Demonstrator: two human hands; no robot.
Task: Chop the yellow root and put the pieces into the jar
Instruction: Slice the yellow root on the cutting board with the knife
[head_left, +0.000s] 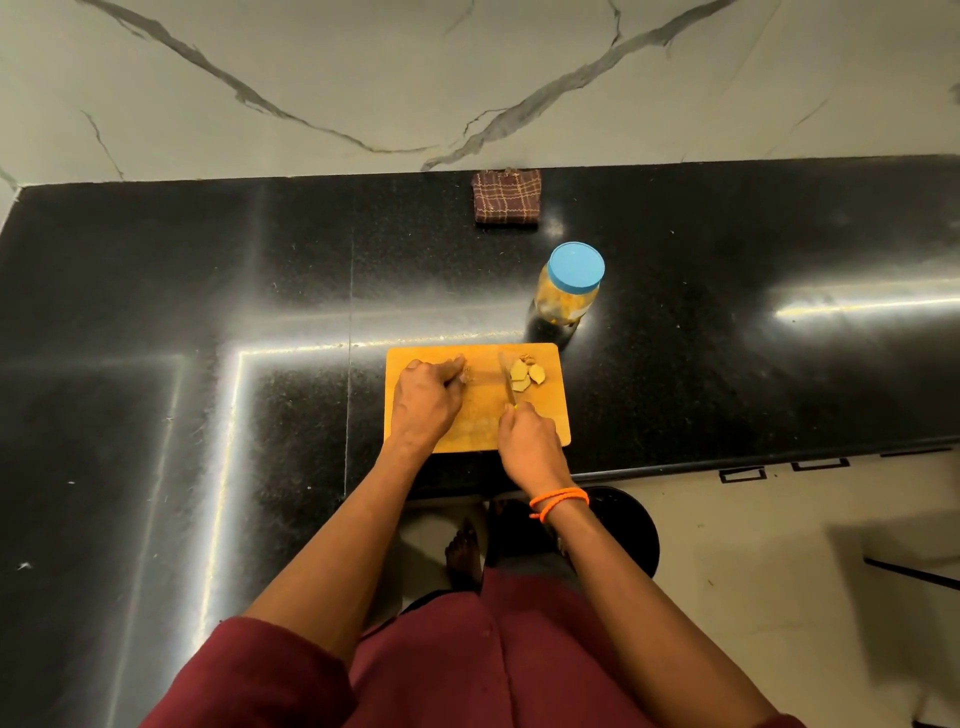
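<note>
An orange cutting board (550, 415) lies near the front edge of the black counter. My left hand (426, 400) curls its fingers round a small piece of root (466, 375) on the board's left part. My right hand (527, 441) grips a knife (506, 382) whose blade points away from me, along the board's middle. Several cut yellow root pieces (525, 375) lie just right of the blade. Beyond the board's far right corner stands the jar (569, 288), its blue lid on and yellow pieces inside.
A folded brown checked cloth (506, 197) sits at the back of the black counter (208, 312), against the marble wall. The counter's front edge runs just below the board. A dark round stool (628, 525) and my bare foot (462, 556) are on the floor beneath.
</note>
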